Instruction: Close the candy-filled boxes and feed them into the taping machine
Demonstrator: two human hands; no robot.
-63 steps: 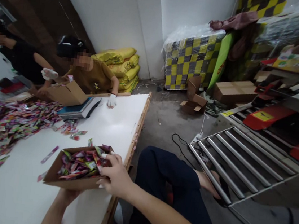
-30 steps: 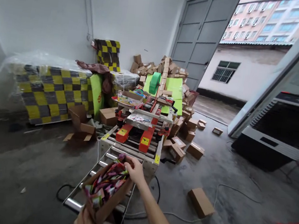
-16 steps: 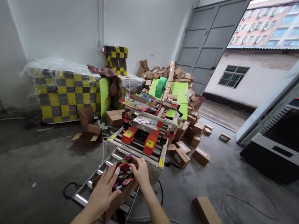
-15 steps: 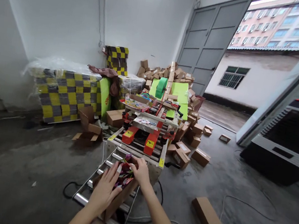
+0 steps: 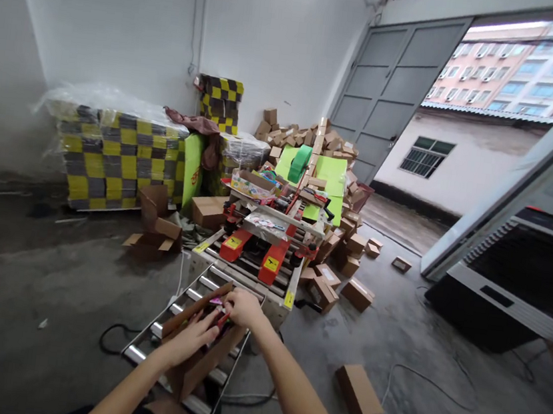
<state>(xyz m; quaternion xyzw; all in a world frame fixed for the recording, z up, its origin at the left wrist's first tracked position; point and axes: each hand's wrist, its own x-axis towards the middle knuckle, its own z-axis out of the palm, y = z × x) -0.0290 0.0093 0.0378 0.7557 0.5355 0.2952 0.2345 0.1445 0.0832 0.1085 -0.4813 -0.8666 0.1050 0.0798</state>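
Observation:
An open cardboard box (image 5: pixel 217 359) stands on the roller conveyor (image 5: pixel 136 354), its flaps raised. Inside lie shiny packets (image 5: pixel 217 301) in red, pink and purple, largely covered by my hands. My left hand (image 5: pixel 193 339) reaches into the box from the near left, fingers stretched out over the packets. At the far right of the opening is my right hand (image 5: pixel 242 309), its fingers curled down against the contents. What its fingertips grip is hidden.
A carton sealing machine (image 5: pixel 269 263) with a green tape roll (image 5: pixel 300 163) stands beyond the conveyor. Many cartons (image 5: pixel 322 293) are heaped behind and right of it. One carton (image 5: pixel 359 393) lies on the floor at right, near a cable. An air cooler (image 5: pixel 514 283) stands far right.
Both hands have gone lower into the box, and my right hand's fingers have curled. The box flaps now stand up more visibly around the packets. The view has shifted slightly.

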